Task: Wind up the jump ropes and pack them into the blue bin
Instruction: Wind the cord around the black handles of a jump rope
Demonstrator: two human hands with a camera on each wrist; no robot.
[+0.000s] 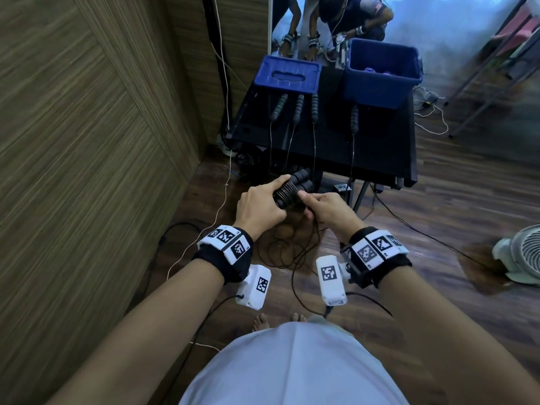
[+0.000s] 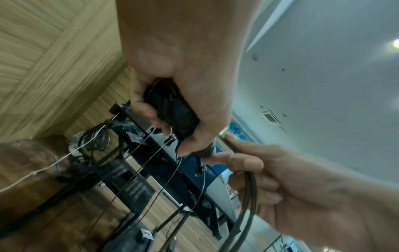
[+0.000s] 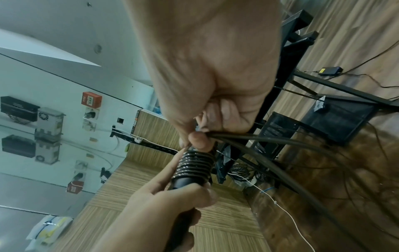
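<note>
My left hand grips a pair of black jump-rope handles held together, with several turns of dark cord wound round them. My right hand pinches the loose cord just beside the coil; the rest of the cord hangs in loops toward the floor. Several more jump-rope handles lie on the black table, their cords trailing over its front edge. The open blue bin stands at the table's back right with something purple inside.
A second blue bin lies upside down at the table's back left. A wood-panel wall runs along the left. A mirror behind the table reflects a person. Cables cross the wooden floor, and a white fan sits at right.
</note>
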